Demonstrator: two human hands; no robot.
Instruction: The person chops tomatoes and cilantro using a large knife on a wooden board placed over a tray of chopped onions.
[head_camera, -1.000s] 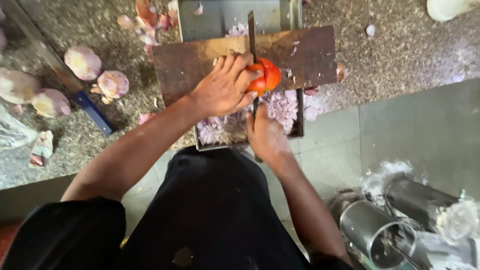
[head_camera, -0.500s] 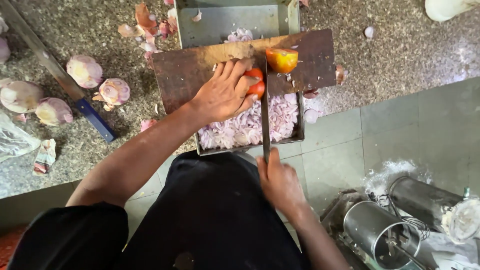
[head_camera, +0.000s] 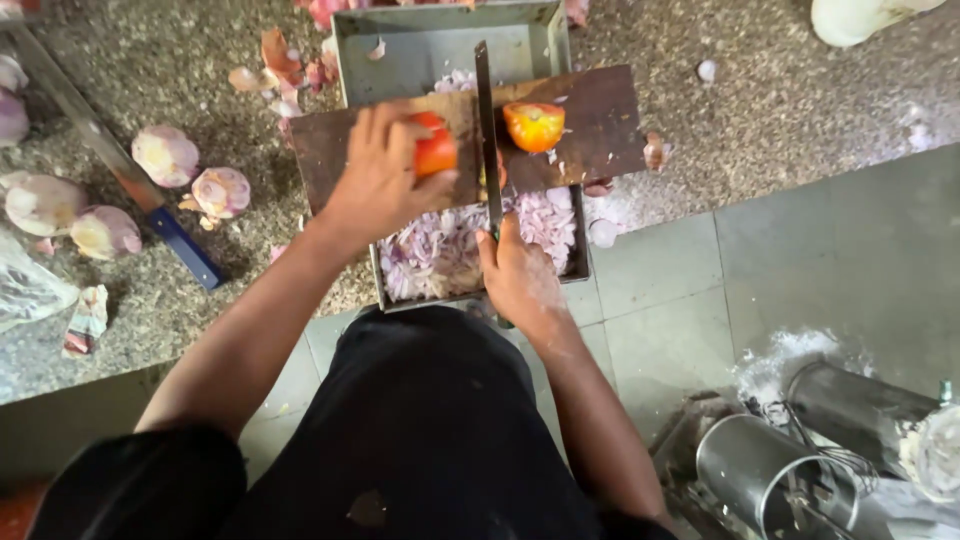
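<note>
Pressing down on one tomato half (head_camera: 436, 150), the left hand (head_camera: 383, 180) curls its fingers over the smooth, slippery skin on the worn wooden board (head_camera: 600, 130), while the right hand (head_camera: 520, 275) is clenched round the knife (head_camera: 486, 120) handle, blade standing between the halves. The other tomato half (head_camera: 534, 126) lies cut-face up, soft and wet, best held by its firm rounded skin. Below the board, a steel tray (head_camera: 420, 45) holds chopped onion (head_camera: 440, 250); peeled onions (head_camera: 165, 155) rest on the speckled stone counter (head_camera: 780, 100).

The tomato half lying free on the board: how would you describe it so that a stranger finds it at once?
Find the dark wooden board lying across the metal tray of chopped onion. A knife stands across the board; the free tomato half lies just right of the blade. Unlike the other piece under the left hand, nothing touches it, and its orange cut face shows.
</note>
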